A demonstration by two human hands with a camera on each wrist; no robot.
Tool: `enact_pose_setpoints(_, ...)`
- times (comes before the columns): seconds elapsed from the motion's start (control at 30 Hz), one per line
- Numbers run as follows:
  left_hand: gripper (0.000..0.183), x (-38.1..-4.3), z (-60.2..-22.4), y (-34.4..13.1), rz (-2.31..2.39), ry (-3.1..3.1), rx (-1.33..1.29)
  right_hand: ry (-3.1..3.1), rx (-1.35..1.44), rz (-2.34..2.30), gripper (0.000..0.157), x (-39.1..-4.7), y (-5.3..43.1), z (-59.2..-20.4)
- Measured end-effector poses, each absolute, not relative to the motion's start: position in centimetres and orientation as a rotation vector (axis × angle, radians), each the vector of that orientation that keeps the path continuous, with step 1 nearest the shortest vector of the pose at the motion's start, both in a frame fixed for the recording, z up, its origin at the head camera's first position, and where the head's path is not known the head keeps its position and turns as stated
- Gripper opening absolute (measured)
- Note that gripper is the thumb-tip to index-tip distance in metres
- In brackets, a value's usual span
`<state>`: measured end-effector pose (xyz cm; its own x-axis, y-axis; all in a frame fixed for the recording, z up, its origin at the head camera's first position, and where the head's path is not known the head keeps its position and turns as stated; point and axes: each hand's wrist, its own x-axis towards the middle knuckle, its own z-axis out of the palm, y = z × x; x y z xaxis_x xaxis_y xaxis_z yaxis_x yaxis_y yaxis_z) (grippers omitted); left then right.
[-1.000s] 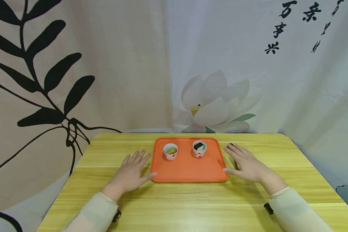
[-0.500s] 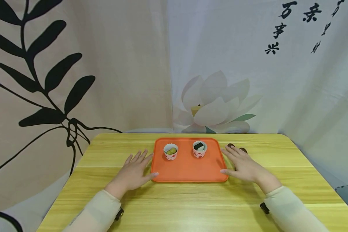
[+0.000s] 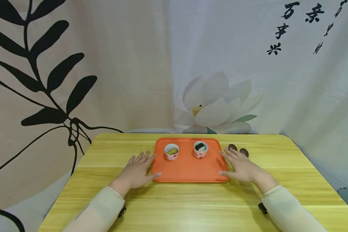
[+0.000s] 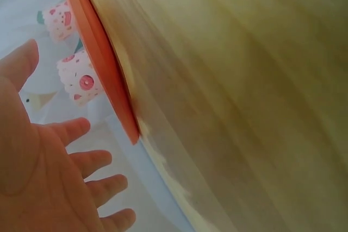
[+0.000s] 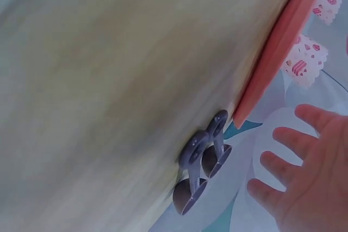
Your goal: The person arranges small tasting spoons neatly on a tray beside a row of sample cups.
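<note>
An orange rectangular tray (image 3: 189, 170) lies on the wooden table. Toward its back stand two scalloped paper cups with red prints: the left cup (image 3: 171, 157) holds something yellow-green, the right cup (image 3: 200, 155) something black and white. My left hand (image 3: 136, 174) hovers at the tray's left side, fingers spread, thumb over its near corner. At the opposite side my right hand (image 3: 243, 167) is spread likewise, its thumb and fingertips over the rim. Both wrist views show straight fingers and bare palms holding nothing; whether either hand touches the tray I cannot tell.
Beyond my right hand lie two dark brown scoops (image 5: 190, 196) with short handles, partly hidden by the hand in the head view. The yellow wood-grain table (image 3: 174, 206) ends at a printed curtain (image 3: 127, 80) behind it.
Both hands have moved inward toward the tray, their thumbs now further over its edges. As my right hand shifts left, the scoop bowls behind it come into sight. Tray and cups stay put.
</note>
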<state>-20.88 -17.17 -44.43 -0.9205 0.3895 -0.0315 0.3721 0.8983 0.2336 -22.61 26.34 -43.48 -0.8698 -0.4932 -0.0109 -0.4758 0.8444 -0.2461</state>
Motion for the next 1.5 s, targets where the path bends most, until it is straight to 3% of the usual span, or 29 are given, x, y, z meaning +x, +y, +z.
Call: enact_pose_setpoints(1.5,0.100,-21.8,-44.2,-15.9,0.307,2.814,0.509,2.812,-0.698,-0.168,0.102,-23.6,25.2,-43.6)
